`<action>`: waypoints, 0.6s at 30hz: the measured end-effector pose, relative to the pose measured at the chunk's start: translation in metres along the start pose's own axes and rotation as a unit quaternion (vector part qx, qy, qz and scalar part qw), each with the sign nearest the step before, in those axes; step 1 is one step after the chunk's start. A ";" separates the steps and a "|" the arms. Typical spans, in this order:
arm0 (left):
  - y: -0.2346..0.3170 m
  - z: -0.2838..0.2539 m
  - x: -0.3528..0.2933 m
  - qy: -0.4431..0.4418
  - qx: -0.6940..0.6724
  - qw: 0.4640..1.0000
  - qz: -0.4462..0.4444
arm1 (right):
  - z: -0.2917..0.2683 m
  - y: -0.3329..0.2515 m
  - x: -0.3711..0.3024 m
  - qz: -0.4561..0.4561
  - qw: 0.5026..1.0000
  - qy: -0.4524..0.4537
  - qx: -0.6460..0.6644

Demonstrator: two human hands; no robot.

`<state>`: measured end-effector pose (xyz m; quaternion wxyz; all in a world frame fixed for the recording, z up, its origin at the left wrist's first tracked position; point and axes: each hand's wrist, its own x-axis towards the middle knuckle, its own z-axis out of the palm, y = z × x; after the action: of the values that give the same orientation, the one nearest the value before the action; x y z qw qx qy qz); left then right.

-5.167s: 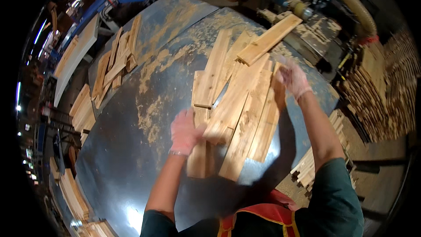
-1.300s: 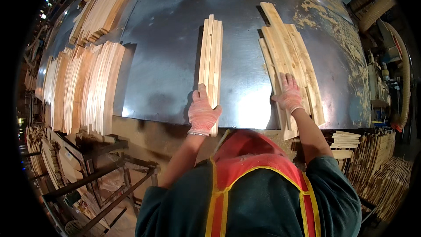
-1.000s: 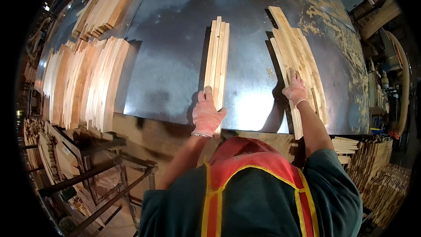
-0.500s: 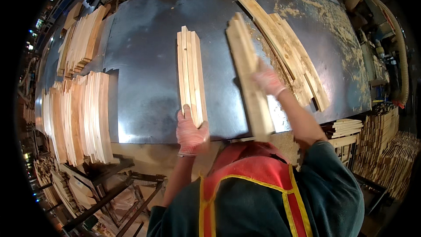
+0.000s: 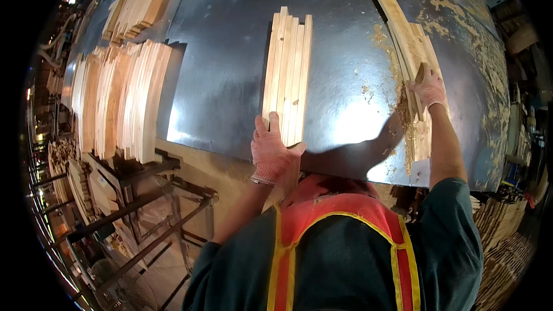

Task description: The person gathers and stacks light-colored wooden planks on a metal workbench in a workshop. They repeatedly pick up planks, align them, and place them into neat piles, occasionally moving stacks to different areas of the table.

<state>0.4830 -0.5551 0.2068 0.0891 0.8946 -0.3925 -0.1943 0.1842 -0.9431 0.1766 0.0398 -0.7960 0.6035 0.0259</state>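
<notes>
My left hand (image 5: 275,152), in a pale red-and-white glove, grips the near end of a row of light wooden strips (image 5: 287,75). Its fingers lie along the left strips and its thumb reaches to the right side. The strips lie side by side on the dark metal table (image 5: 224,52), their far ends uneven. My right hand (image 5: 429,87), gloved alike, is closed on a wooden board (image 5: 422,72) with a brownish end, over the right-hand pile of longer boards (image 5: 397,20). The palm hides most of what it holds.
Upright rows of wooden strips (image 5: 144,92) stand along the table's left side, with another stack (image 5: 141,6) behind them. Sawdust (image 5: 461,17) covers the right part of the table. Below the left edge is a metal frame (image 5: 138,201); stacked wood (image 5: 507,224) stands at lower right.
My right hand has moved right, from a blurred board in mid-table to the right-hand pile. The row under my left hand is wider now. The whole view has shifted.
</notes>
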 end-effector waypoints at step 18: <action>0.019 0.013 0.005 0.083 0.075 0.993 0.023 | 0.016 -0.185 -0.156 -0.285 0.787 -0.350 0.421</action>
<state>0.4682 -0.5722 0.1999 0.0579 0.9025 -0.4177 -0.0875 0.3204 -0.7426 0.1808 0.5854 -0.7721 0.2450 0.0338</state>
